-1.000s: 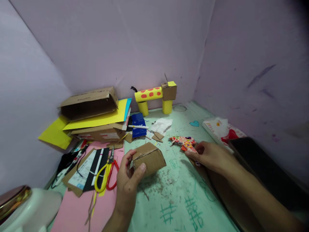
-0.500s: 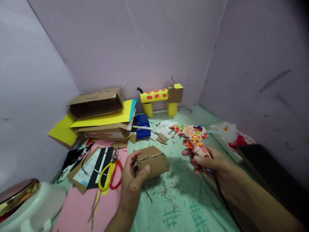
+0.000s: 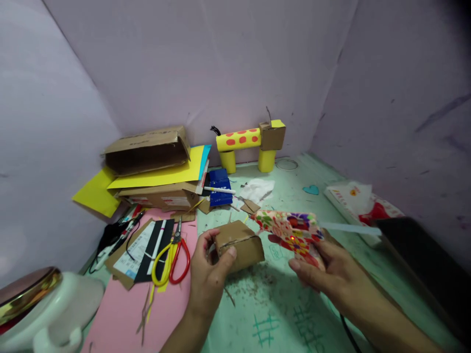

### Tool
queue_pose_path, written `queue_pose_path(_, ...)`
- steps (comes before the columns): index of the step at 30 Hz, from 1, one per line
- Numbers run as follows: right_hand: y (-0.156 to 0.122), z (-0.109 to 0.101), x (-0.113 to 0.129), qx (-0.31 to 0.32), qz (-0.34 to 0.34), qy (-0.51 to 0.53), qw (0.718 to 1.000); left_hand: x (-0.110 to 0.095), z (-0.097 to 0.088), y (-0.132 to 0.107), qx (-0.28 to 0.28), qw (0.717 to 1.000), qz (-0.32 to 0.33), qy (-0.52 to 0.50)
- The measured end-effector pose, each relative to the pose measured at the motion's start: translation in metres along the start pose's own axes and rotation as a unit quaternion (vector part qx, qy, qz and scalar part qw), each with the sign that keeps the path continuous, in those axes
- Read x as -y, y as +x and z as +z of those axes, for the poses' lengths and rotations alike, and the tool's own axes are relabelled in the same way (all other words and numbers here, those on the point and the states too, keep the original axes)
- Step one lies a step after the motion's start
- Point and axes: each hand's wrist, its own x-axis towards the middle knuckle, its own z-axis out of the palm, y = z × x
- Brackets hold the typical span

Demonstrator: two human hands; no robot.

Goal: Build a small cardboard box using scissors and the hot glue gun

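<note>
A small cardboard box [image 3: 241,247] is gripped at its left side by my left hand [image 3: 211,269], thumb across its front and fingers behind, partly hidden. My right hand [image 3: 324,272] is closed round the handle of a flower-patterned hot glue gun [image 3: 287,228]. Its nozzle points left, just above and right of the box, without visibly touching it. From the gun's back end sticks a pale glue stick [image 3: 349,228], and a small red light glows on its side. Left of my left hand lie red-and-yellow-handled scissors [image 3: 171,260] on pink paper [image 3: 136,314].
At the back wall stands a yellow, red-spotted cardboard animal [image 3: 239,139]. An open cardboard box [image 3: 147,149] tops a stack with yellow paper [image 3: 162,179]. A white mug [image 3: 79,299] is front left. A dark flat object [image 3: 419,264] and a red-and-white box [image 3: 349,213] are right.
My right hand has lowered the glue gun and turned it, bringing the nozzle closer to the cardboard box. More of the glue stick shows. The view has shifted slightly; my left hand keeps its grip.
</note>
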Motion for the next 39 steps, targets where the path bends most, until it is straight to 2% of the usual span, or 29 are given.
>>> queue_pose_path(3, -0.005, -0.001, -0.003, 0.002, -0.027, -0.014, 1.000, 0.001, 0.000, 0.000, 0.000, 1.000, 0.003, 0.014)
queue_pose_path(6, -0.009, -0.002, 0.001, 0.041, -0.032, -0.019, 0.998, 0.002, 0.000, -0.001, -0.006, 1.000, -0.004, 0.020)
queue_pose_path(10, -0.011, -0.003, 0.009, 0.089, -0.012, -0.035, 0.995, 0.001, 0.001, 0.000, -0.015, 0.999, 0.002, 0.032)
queue_pose_path(15, -0.012, -0.001, 0.012, 0.111, 0.010, -0.051, 0.992, 0.001, 0.002, 0.001, -0.018, 0.998, -0.013, 0.051)
queue_pose_path(21, -0.013, -0.003, 0.012, 0.138, 0.026, -0.066, 0.988, 0.003, -0.002, -0.002, 0.015, 0.993, -0.029, 0.113)
queue_pose_path(27, -0.017, -0.006, 0.008, 0.156, 0.042, -0.049, 0.986, 0.005, -0.002, -0.003, 0.015, 0.991, -0.016, 0.132)
queue_pose_path(32, -0.018, -0.008, 0.007, 0.147, 0.048, -0.047, 0.987, 0.007, -0.001, -0.005, 0.007, 0.990, 0.012, 0.143)
queue_pose_path(39, -0.019, -0.007, 0.011, 0.151, 0.060, -0.019, 0.986, 0.006, -0.001, -0.006, 0.012, 0.988, 0.000, 0.152)
